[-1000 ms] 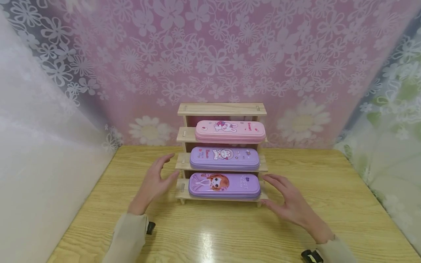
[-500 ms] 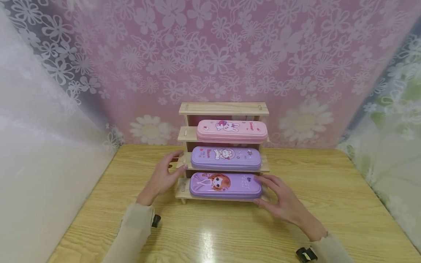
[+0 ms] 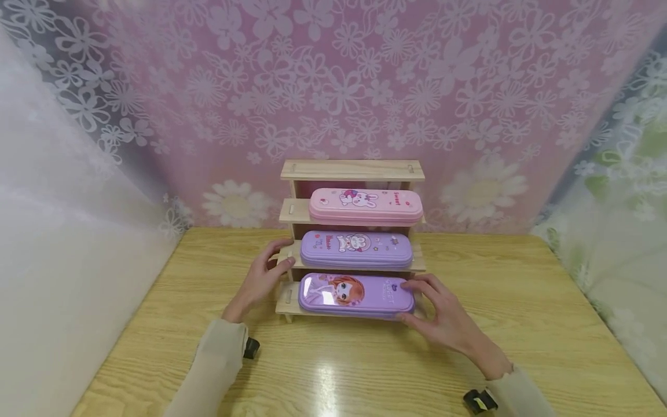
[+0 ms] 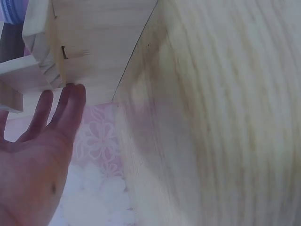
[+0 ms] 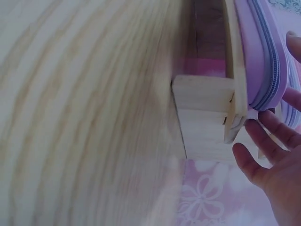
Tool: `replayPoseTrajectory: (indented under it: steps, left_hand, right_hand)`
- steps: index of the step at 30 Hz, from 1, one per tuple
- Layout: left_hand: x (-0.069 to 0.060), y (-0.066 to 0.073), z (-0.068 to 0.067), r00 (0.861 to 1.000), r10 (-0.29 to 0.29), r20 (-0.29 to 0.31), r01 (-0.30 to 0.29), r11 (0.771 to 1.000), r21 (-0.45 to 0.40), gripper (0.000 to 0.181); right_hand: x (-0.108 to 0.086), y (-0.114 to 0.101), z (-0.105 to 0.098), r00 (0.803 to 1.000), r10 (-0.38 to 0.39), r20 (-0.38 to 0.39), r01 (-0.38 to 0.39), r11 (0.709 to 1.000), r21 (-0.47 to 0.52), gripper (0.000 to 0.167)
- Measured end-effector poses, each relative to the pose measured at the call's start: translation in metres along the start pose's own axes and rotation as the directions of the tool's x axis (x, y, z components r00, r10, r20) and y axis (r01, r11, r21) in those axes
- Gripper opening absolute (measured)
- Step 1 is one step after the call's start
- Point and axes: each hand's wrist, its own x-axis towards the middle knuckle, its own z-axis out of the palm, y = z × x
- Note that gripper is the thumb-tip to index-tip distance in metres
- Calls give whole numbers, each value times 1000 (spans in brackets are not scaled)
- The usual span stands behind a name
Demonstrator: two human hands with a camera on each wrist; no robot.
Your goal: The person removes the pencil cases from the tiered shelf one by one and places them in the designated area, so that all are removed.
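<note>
Across the lowest step of a stepped wooden rack (image 3: 352,169) lies a purple case with a red-haired girl printed on it (image 3: 375,295). My right hand (image 3: 449,319) pinches its right end, thumb at the front edge and index finger on the lid. The right wrist view shows the zipped side of the case (image 5: 257,61) beside the fingers of my right hand (image 5: 282,169). My left hand (image 3: 256,282) holds the left end of the second step between thumb and fingers. In the left wrist view, fingertips of my left hand (image 4: 37,165) touch the rack's wooden side (image 4: 99,42).
A lilac rabbit case (image 3: 385,250) lies on the second step, a pink rabbit case (image 3: 328,205) on the third. The top board is bare. The rack stands towards the back of a wooden table (image 3: 292,370), before a pink flowered curtain (image 3: 333,75).
My left hand has moved right onto the rack's second step. My right hand has moved left and taken hold of the lowest case, whose lid now shows bright glare on its left part.
</note>
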Motion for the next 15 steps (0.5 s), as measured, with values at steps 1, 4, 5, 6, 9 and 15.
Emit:
replayPoseTrajectory:
  steps: [1,4,5,6,9,15]
  left_hand:
    - [0,0,0,1000,-10,2,10,1000,-16,41]
    - [1,2,0,999,-38,22,39,997,-71,42]
    - [1,3,0,999,-46,28,49,995,-89,42]
    - [1,4,0,998,-51,36,55,993,-103,42]
    - [-1,7,1,997,-56,49,62,990,-124,43]
    - [-1,6,1,998,-57,41,62,991,-118,42]
  right_hand:
    - [1,-1,1,1000,0,-5,0,1000,10,56]
    - [3,-1,3,1000,-13,-27,14,999,36,54]
    - [3,-2,4,999,-23,-36,24,999,48,54]
    - [3,-2,5,999,-28,-42,30,998,59,55]
    - [4,-1,8,998,-31,-48,34,997,70,57]
    - [5,-4,9,998,64,4,-64,998,-2,63]
